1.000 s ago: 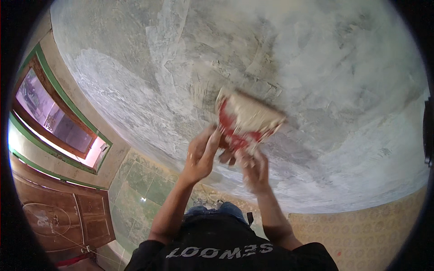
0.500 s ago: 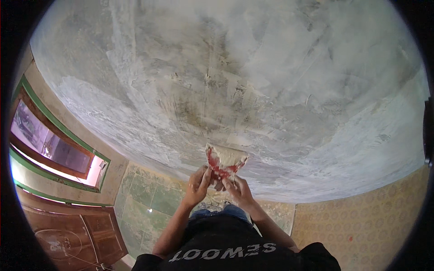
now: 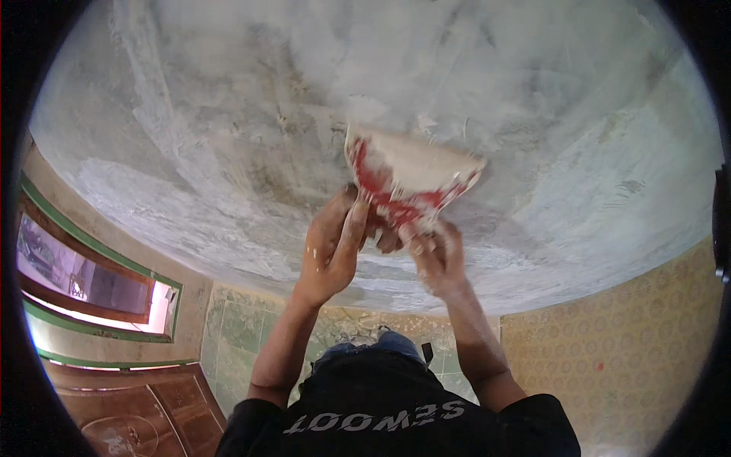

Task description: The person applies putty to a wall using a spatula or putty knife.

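Observation:
A red putty scraper (image 3: 417,204) with a wide flared blade is raised in front of the patchy grey-white plastered wall (image 3: 251,175). Cream putty coats most of its blade and reaches the far edge. My left hand (image 3: 331,247) is closed on the scraper's near left side, with smears of putty on its skin. On the near right side my right hand (image 3: 439,257) grips it too, its fingers slightly blurred and whitened. Whether the blade's far edge touches the wall I cannot tell.
At the left are a green-framed window (image 3: 91,266) and a brown wooden door (image 3: 145,415). A yellowish patterned wall surface (image 3: 609,335) stands to the right. Stained green floor tiles (image 3: 247,324) lie below, around my legs.
Both hands have moved up and away from my body with the scraper, which now shows larger and higher against the wall. My view has shifted a little.

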Demonstrator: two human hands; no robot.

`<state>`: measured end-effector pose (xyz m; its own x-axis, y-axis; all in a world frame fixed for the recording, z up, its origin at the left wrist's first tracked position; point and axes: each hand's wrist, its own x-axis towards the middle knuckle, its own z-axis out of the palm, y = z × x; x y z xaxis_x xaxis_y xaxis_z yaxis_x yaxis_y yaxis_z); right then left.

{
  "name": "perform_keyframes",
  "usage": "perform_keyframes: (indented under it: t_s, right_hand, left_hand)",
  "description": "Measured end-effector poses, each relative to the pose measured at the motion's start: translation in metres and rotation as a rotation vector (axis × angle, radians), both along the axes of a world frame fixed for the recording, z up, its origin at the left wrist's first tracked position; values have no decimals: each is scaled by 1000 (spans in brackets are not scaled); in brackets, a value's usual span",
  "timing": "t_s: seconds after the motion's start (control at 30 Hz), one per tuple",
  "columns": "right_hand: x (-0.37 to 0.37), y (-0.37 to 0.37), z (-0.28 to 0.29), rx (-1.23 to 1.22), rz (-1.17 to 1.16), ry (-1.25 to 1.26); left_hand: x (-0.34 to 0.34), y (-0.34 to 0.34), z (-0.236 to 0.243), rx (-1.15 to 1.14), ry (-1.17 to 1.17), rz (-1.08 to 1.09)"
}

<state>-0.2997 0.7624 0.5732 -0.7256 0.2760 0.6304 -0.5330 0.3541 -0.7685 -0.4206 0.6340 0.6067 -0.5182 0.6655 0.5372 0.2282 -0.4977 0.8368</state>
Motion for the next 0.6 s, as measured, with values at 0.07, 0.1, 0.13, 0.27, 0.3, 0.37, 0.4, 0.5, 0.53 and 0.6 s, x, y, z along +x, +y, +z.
perform_keyframes:
  t_s: [0.07,0.1,0.13,0.27,0.3,0.37,0.4,0.5,0.53,0.6]
  right_hand:
    - [12,-4,-23,-86,38,-226]
    - [16,-14,-34,-203,16,-311]
    - [21,-22,-49,-319,-13,-398]
    - [63,-53,-118,-369,-236,-173]
    - [78,-55,-119,-211,-218,-332]
    - [95,-56,-102,-59,-211,-494]
    - [96,-58,-75,-224,-63,-548]
    - [92,-58,-32,-535,71,-590]
    - [90,-57,-27,-672,76,-588]
    - [85,-48,-25,-798,43,-637]
  left_hand:
    - [13,-4,-22,-92,-118,39]
    - [12,-10,-54,-155,-99,57]
    - [19,-14,-71,-159,-106,51]
    - [48,-35,-99,-342,-133,19]
    - [54,-43,-103,-403,-190,-32]
    - [67,-56,-102,-416,-313,-114]
    - [71,-63,-99,-424,-435,-179]
    - [70,-58,-75,-500,-683,-261]
    - [69,-51,-67,-491,-834,-289]
    - [67,-28,-60,-422,-913,-302]
